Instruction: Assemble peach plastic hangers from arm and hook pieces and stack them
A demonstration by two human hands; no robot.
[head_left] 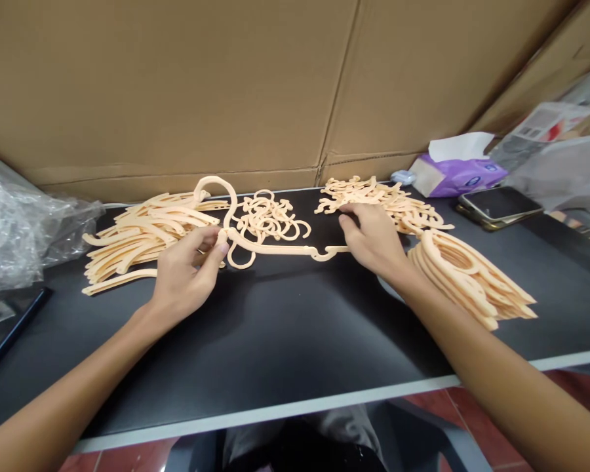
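Observation:
My left hand [189,269] pinches a peach plastic clothes hanger [275,249] where its curved hook [219,183] meets the long arm. That arm stretches right, with a notch near its far part, and its end passes out of sight behind my right hand [373,239]. My right hand reaches to the near edge of a pile of small peach pieces [368,196], thumb and forefinger slightly apart. Its other fingers are hidden. Beside my left hand lies a heap of long hanger arms [147,226]. Loose hooks [270,219] lie tangled just behind the held hanger.
A stack of peach hanger pieces [465,275] lies near my right forearm. Farther right are a phone [501,203] and a purple tissue pack [462,174]. Clear plastic wrap [24,223] covers the left side. Cardboard [187,92] stands behind the black table [285,347].

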